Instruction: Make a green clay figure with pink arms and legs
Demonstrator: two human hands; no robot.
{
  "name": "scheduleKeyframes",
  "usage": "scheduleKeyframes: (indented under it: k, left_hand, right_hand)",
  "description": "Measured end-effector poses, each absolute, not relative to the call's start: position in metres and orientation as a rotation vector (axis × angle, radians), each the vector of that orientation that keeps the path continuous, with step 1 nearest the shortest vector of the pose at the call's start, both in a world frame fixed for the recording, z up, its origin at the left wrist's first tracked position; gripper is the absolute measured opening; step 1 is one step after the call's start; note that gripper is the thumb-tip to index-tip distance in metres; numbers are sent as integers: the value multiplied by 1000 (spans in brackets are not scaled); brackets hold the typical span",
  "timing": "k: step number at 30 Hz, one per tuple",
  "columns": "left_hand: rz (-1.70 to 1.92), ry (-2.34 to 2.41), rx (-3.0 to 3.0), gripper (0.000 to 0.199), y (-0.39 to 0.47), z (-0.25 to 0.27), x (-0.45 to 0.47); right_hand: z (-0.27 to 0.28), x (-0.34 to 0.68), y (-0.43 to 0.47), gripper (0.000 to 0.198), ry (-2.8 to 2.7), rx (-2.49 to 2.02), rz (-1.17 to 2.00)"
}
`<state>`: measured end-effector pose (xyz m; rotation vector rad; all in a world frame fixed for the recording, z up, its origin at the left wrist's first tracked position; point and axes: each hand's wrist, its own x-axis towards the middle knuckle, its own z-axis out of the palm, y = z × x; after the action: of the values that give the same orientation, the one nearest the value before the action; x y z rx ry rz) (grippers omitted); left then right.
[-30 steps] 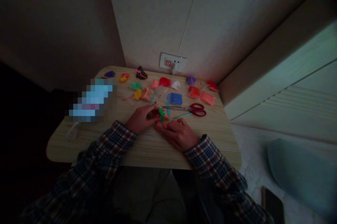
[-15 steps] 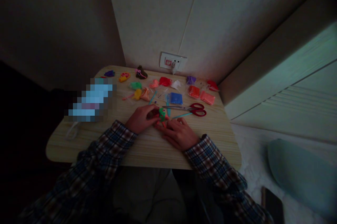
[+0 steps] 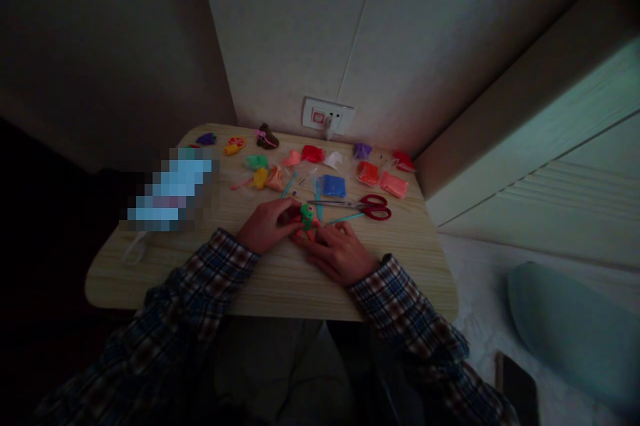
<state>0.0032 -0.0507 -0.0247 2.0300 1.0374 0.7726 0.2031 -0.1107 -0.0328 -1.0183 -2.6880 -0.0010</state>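
A small green and orange-pink clay figure (image 3: pixel 307 214) is held between my two hands over the table. My left hand (image 3: pixel 266 226) pinches it from the left side, thumb and fingers curled around its edge. From the right, my right hand (image 3: pixel 343 251) has its fingertips at the figure's lower part. Just behind lie the red-handled scissors (image 3: pixel 367 206), blades pointing left, a light-blue clay tool (image 3: pixel 347 218) and a blue clay packet (image 3: pixel 333 186). The underside of the figure is hidden by my fingers.
Several clay packets, among them an orange one (image 3: pixel 369 173), spread over the back of the wooden table (image 3: pixel 400 279). Finished-looking clay shapes, including a brown one (image 3: pixel 267 137), stand at the back left. A pixelated bright screen (image 3: pixel 175 189) is on the left. A wall socket (image 3: pixel 327 117) is behind.
Both hands keep hold of the clay figure in nearly the same place. The whole view has shifted slightly; little else differs.
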Motion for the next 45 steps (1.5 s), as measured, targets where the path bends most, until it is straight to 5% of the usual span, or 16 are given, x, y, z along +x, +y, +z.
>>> scheduleKeyframes:
  k: [32, 37, 45]
  left_hand:
    - [892, 1068, 2124, 31, -50, -27, -8]
    - [984, 1271, 2279, 16, -65, -28, -15]
    - [701, 1391, 2619, 25, -97, -33, 3]
  right_hand:
    - [-31, 218, -112, 33, -2430, -1015, -82]
    - [-30, 214, -116, 33, -2303, -1211, -108]
    - [-34, 190, -117, 26, -2452, -1411, -121]
